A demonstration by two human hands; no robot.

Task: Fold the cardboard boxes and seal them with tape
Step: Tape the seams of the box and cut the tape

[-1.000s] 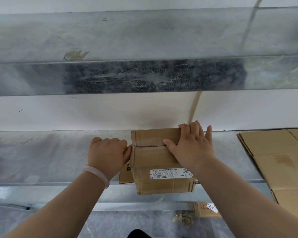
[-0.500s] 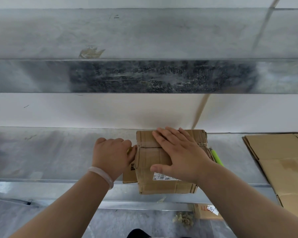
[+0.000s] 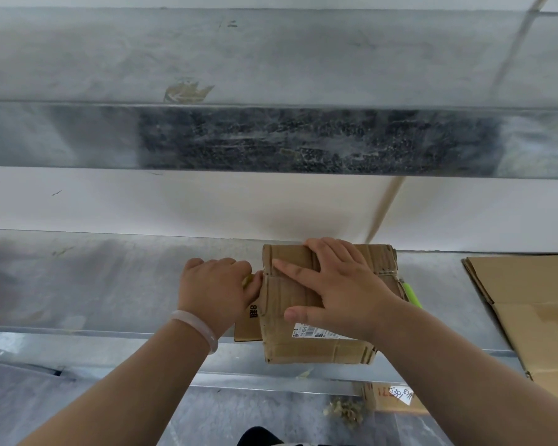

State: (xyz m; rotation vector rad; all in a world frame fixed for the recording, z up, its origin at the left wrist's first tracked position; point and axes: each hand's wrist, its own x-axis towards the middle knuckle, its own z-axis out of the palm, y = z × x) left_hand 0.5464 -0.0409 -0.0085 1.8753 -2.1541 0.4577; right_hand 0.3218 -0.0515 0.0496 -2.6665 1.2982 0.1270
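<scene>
Cardboard box [image 3: 316, 349] at the lower centre of the frame, resting on the front lip of a metal shelf [image 3: 94, 284], with its near face overhanging the edge. The right hand [image 3: 342, 291] lay flat on the closed top flaps, fingers straight and spread, pressing rather than gripping. The left hand [image 3: 215, 291], wearing a pale bracelet [image 3: 197, 328], sat against the left side of the box with its fingers curled; whether they held the printed side flap [image 3: 250, 323] or a small yellowish item could not be told. The board looked worn, creased and ragged at its edges, and carried an old shipping label [image 3: 316, 333]. It would probably handle as light and only moderately stiff, with flaps inclined to spring up once released. Its matt surface should offer good friction. The best hold was judged to be flat pressure across the flap seam, with the other hand bracing a side wall near a corner, where the board resists buckling. A green object [image 3: 412, 294] lay just right of the box, and flattened cardboard [image 3: 535, 304] occupied the right edge of the frame.
</scene>
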